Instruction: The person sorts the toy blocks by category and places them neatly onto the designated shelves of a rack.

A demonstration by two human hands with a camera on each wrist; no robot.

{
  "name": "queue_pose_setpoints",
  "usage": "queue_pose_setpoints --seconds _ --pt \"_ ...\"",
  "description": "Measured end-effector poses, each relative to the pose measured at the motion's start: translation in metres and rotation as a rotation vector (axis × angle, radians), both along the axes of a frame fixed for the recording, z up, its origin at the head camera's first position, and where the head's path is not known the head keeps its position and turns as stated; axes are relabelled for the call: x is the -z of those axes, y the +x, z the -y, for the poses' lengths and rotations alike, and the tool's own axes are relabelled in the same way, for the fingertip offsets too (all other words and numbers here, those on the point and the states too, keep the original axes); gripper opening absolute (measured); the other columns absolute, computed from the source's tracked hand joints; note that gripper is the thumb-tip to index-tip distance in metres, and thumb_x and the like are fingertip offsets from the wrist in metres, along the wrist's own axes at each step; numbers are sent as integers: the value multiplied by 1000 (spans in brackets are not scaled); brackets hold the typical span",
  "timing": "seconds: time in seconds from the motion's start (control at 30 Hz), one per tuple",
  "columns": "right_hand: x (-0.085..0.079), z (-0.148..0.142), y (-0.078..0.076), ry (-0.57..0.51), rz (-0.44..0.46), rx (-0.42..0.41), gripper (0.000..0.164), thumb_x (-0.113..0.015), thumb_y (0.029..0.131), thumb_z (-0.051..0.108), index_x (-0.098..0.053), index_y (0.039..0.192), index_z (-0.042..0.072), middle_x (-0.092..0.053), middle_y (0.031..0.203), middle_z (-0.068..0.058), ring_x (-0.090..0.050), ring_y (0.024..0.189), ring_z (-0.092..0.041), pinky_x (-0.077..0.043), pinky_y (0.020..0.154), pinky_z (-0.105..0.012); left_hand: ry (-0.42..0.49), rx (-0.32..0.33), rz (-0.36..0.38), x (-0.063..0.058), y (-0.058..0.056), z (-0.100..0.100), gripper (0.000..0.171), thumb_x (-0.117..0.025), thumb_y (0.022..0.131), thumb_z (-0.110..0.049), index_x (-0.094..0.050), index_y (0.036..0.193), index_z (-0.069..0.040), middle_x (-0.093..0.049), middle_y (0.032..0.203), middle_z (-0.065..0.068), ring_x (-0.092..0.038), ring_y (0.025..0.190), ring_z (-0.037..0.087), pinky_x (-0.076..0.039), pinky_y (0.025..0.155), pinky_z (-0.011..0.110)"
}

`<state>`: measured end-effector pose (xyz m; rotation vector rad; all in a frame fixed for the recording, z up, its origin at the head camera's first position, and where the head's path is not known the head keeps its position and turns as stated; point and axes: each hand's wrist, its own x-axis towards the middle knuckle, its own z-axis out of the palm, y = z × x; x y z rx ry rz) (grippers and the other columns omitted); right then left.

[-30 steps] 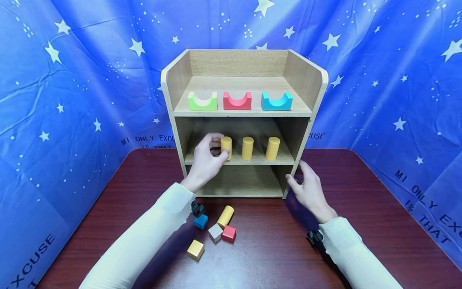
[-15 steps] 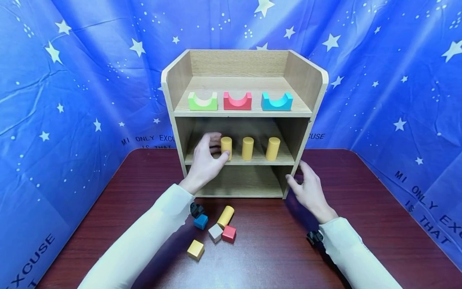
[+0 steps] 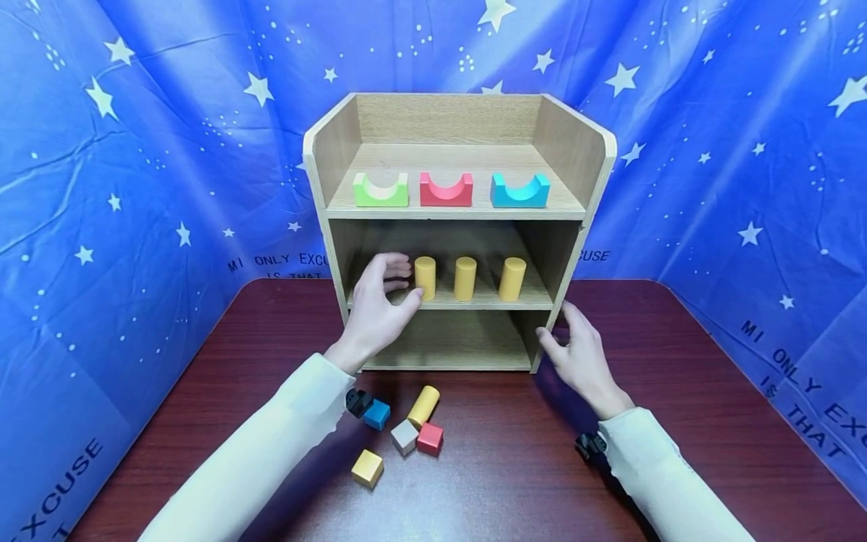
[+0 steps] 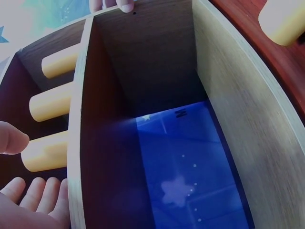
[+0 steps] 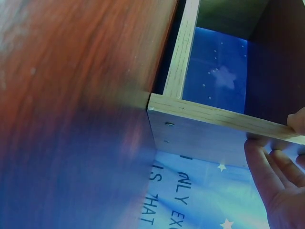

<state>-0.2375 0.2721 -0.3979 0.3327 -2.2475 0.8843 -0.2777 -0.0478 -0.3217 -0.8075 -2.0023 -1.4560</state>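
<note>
Inside shelf point(image 3: 443, 156), leftmost cylinder point(image 3: 426, 276): likely light, stiff; grip mid-height.
Left hand point(image 3: 376, 305): spread, empty.
Right hand point(image 3: 582, 361): pinching shelf's side.

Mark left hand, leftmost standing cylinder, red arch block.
Left hand point(image 3: 374, 309), head view: back of the hand.
Leftmost standing cylinder point(image 3: 426, 278), head view: curved side.
Red arch block point(image 3: 445, 201), head view: front face below the dip.
</note>
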Motion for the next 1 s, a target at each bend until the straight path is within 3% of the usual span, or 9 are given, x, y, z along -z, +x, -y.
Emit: queue_pose_setpoints --seconds 0.17,0.3,0.4,0.53,0.63,0.87,1.0 --pt "0 0 0 6 3 9 46 -69 82 7 -54 126 4 -62 110 -14 -61 97 -24 -51 76 -45 0 2 0 1 4 2 45 -70 77 0 -52 118 1 -59 111 14 -62 97 27 -52 84 34" --pt "0 -1 0 12 4 15 47 -69 83 8 -54 126 4 -62 110 -13 -62 96 -24 -52 75 -41 7 13 -1 0 11 3 44 -69 77 4 -52 117 4 -58 110 20 -62 97 32 -52 84 40" --pt "0 -1 0 15 1 19 46 -69 82 8 -54 126 4 -63 110 -13 -61 96 -23 -51 76 -36 14 34 -22 -5 22 2 43 -68 76 10 -51 115 8 -56 108 25 -61 95 39 -51 83 47" --pt "1 -2 0 12 0 21 46 -69 82 8 -54 126 5 -63 109 -13 -62 95 -23 -48 74 -19 -4 36 -49 -16 39 1 39 -66 75 14 -52 112 10 -56 104 26 -61 91 43 -51 81 51" --pt "1 -3 0 8 -2 19 47 -69 82 7 -54 126 5 -63 110 -13 -62 94 -23 -46 74 -14 -23 23 -62 -12 38 3 37 -66 76 11 -53 110 8 -56 104 24 -61 89 40 -52 80 46" --pt "1 -2 0 12 2 20 47 -69 83 8 -54 127 5 -63 110 -12 -62 96 -23 -50 76 -25 -20 63 -88 -12 49 6 31 -65 75 17 -55 103 12 -56 102 26 -60 87 41 -51 80 49" --pt "0 0 -1 -4 14 5 46 -69 83 8 -54 127 4 -62 110 -13 -63 94 -23 -49 72 -16 -13 76 -116 4 42 10 32 -67 74 15 -56 104 10 -57 103 25 -60 88 38 -52 80 48"
